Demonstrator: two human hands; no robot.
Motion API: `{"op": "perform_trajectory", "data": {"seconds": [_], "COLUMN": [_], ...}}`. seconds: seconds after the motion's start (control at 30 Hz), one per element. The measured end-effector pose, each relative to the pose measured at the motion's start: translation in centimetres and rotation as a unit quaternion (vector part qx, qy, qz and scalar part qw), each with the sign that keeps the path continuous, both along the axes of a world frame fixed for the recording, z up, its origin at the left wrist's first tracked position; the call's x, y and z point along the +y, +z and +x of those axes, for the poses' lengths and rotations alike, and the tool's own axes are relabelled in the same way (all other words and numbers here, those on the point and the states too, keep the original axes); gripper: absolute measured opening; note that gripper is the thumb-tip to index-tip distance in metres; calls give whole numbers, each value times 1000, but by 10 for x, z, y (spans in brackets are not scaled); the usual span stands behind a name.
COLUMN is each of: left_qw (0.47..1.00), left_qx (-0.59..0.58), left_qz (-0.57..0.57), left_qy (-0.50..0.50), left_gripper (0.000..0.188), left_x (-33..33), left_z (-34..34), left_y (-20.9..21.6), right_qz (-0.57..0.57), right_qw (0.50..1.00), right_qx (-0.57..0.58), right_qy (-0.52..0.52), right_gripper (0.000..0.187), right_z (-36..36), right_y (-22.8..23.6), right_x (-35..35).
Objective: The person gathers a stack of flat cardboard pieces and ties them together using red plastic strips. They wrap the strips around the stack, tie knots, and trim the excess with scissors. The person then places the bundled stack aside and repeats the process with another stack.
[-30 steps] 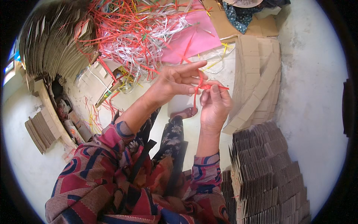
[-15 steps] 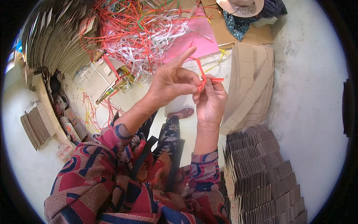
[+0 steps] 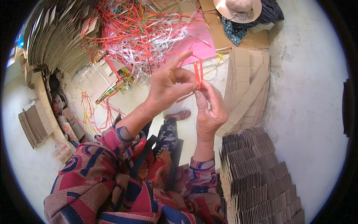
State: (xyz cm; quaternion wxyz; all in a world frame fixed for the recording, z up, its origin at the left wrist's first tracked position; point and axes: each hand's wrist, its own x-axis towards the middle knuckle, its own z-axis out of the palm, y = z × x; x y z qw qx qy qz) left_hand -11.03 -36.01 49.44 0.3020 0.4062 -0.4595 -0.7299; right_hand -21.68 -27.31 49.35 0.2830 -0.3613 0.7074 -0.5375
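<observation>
In front of me, a red plastic strap (image 3: 196,71) is pinched between my two hands, with a small bend or knot where the fingertips meet. My left hand (image 3: 167,87) grips it between thumb and curled fingers, its index finger stretched outward. From the other side, my right hand (image 3: 212,110) pinches the strap with thumb and forefinger. Two lengths stand up above the fingertips, and another thin end slants down to the left below them. The exact fold inside the fingers is hidden.
A tangled heap of red and white straps (image 3: 138,41) lies ahead on a pink sheet (image 3: 203,39). Cardboard stacks stand far left (image 3: 59,37), right (image 3: 246,86) and near right (image 3: 257,175). A hat (image 3: 238,7) lies at the back. A strap-wrapped cardboard bundle (image 3: 100,78) sits left.
The strap's short end, which pointed right, now stands upward. My right hand has turned, and its thumb and forefinger have shifted on the strap. My left hand has barely moved.
</observation>
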Motion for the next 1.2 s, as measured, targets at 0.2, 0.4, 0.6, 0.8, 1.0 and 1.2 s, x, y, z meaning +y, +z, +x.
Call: {"op": "perform_trajectory", "data": {"seconds": [0.2,0.4,0.6,0.8,1.0,1.2], "left_qw": [998,991,995,980,897,857], "left_qx": [13,16,-25,-169,-219,-254], "left_qz": [59,122,89,-85,-369,-437], "left_qy": [30,61,31,-58,-108,-93], "left_gripper": [51,33,13,9,5,7], "left_x": [1,6,9,5,2,2], "left_z": [-1,-4,6,7,20,23], "left_y": [6,10,1,7,-6,8], "right_qz": [22,51,0,21,20,51], "right_qw": [995,990,888,938,986,992], "right_qx": [-98,-126,-457,-346,-155,-56], "right_qy": [-6,-27,-40,-33,60,98], "right_gripper": [16,12,11,8,8,11], "right_z": [7,9,-2,1,4,4], "right_y": [4,6,9,3,0,17], "right_x": [-5,-5,-9,-7,-2,-7]}}
